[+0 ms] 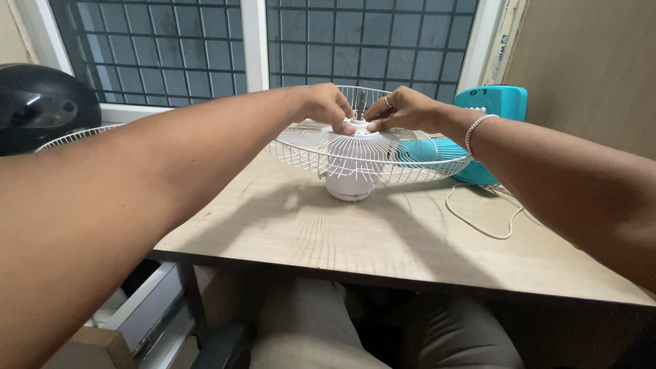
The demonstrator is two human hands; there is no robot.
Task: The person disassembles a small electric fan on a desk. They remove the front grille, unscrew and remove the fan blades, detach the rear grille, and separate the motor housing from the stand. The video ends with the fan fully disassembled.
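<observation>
Both my hands are up at the hub of the white wire fan guard (369, 154), which lies flat like a dish on top of the white motor housing (349, 183), w/ the housing standing upright near the middle of the wooden surface (328, 232). My left hand (326, 106) comes in from 9 o'clock, fingers curled down and pinched on the small white ring at the hub (358, 125); my right hand (404, 109) comes in from 3 o'clock, thumb and forefinger closed on the same ring, beside the dark shaft (360, 102) sticking up through it. So both grips are nearly closed, on the ring and nothing else (how tight, I can't tell). Risks as I judge them: the guard is wide and rests only on that narrow housing, so if I press harder on one side it could tip and drag the whole unit over. If the ring is threaded and goes on crooked it may bind or cross-thread. A small part like that could also slip from my fingertips, drop thru the wires and roll off the edge at 6 o'clock. The white cord (478, 219) loops loose at about 4 o'clock, near my right forearm; a snag there could yank the housing. The teal fan base (492, 109) sits close behind at 2 o'clock, touching or nearly touching the guard rim, so a swing could knock it.
</observation>
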